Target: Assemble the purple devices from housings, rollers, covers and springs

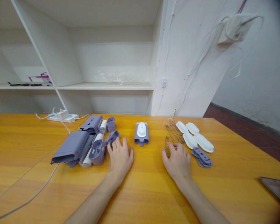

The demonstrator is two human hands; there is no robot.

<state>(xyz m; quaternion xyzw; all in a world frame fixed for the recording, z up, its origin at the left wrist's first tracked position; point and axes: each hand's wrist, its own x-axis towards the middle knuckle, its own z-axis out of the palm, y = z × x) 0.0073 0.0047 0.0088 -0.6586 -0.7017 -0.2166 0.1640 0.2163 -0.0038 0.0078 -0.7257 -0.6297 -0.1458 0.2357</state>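
Note:
My left hand (120, 154) rests palm down with its fingers spread, the fingertips at the edge of a small grey-purple plastic part (112, 137) with holes. Between the thumb and fingers of my right hand (178, 158) is a dark coil spring (167, 147), partly covered by the fingers. Behind that hand lie more brownish coil springs (175, 131) in a row. In the middle stands a grey-purple holder (141, 140) with a white oval piece (142, 129) on top. Beside my right hand are several white oval covers (204, 143) and a stack of flat grey-purple plates (202, 157).
Large grey-purple plastic housings (72, 144), white cylinders (86, 161) and grey-purple cups (98, 152) form a pile at left. Behind it is a power strip (63, 116) with cables across the table (149, 193). A phone (276, 188) lies at the right edge. White shelves (105, 86) stand behind.

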